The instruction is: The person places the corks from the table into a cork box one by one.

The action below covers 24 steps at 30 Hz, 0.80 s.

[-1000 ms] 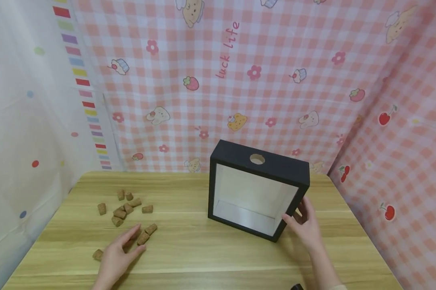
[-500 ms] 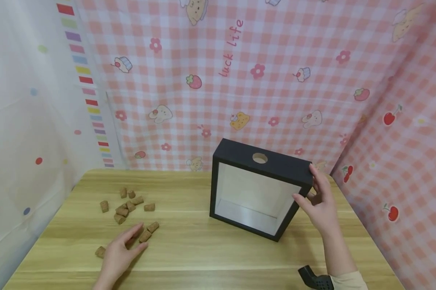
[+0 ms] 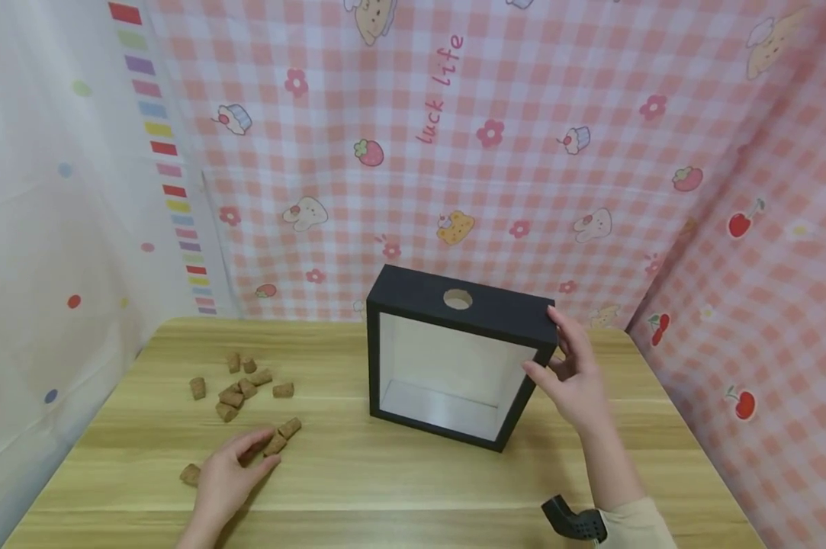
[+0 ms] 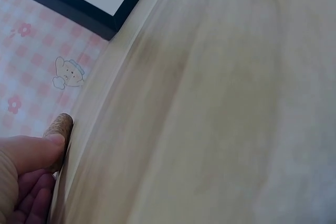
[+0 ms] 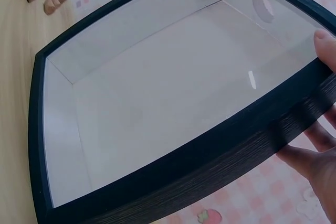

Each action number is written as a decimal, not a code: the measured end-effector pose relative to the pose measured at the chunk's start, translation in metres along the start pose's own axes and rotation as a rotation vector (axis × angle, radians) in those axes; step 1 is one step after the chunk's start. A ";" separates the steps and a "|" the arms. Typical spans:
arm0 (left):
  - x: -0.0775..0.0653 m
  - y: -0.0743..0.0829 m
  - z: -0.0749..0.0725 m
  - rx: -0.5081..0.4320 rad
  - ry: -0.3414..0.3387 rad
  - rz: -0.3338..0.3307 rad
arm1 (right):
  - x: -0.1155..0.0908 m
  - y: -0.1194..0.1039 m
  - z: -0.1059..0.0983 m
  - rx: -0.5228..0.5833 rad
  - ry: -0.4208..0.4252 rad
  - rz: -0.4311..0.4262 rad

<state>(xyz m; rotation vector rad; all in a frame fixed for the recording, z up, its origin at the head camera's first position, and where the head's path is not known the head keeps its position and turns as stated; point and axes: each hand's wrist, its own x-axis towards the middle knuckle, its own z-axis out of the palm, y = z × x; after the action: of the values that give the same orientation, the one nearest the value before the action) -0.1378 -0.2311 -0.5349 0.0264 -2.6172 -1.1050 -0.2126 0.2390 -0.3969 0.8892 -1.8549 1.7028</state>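
Note:
A black-framed shadow box with a clear front and a round hole in its top stands upright on the table. My right hand grips its right side near the top corner; in the right wrist view the thumb lies on the front frame and the fingers reach round the side. To the left, my left hand pinches a cork between thumb and fingers at the tabletop. A second cork lies end to end with it. The left wrist view shows the thumb against the held cork.
Several loose corks lie in a group at the table's back left. One more cork lies left of my left hand. Patterned cloth hangs behind the table. A black device sits at my right wrist.
My right hand went from the box's lower right side up to its top corner, then the box shifted left with it. The left hand's fingers closed in on the cork.

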 end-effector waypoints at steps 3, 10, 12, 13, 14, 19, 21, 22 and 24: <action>0.000 0.000 0.000 -0.003 0.007 -0.003 | 0.003 0.002 0.008 0.004 -0.006 -0.010; 0.000 0.000 0.001 -0.030 0.016 -0.001 | 0.007 0.003 0.025 0.011 -0.025 -0.009; -0.001 -0.001 0.001 -0.036 0.022 0.004 | 0.007 0.002 0.029 0.010 -0.035 -0.012; -0.001 -0.001 0.001 -0.043 0.026 0.009 | 0.008 0.003 0.030 0.006 -0.036 -0.008; 0.000 -0.001 0.001 -0.053 0.030 0.016 | 0.008 0.003 0.032 0.008 -0.038 -0.008; 0.000 -0.002 0.001 -0.117 0.058 0.068 | 0.011 0.004 0.037 0.010 -0.045 0.028; -0.001 -0.003 0.000 -0.137 0.064 0.075 | 0.013 0.005 0.038 0.011 -0.046 0.052; -0.001 -0.003 -0.001 -0.147 0.066 0.072 | 0.014 0.006 0.038 0.016 -0.046 0.061; -0.001 -0.003 -0.002 -0.162 0.066 0.069 | 0.016 0.008 0.038 0.010 -0.043 0.076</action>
<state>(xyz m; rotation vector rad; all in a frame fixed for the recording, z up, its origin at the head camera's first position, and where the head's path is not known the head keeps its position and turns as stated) -0.1367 -0.2340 -0.5360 -0.0604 -2.4447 -1.2654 -0.2257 0.1996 -0.3954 0.8764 -1.9326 1.7526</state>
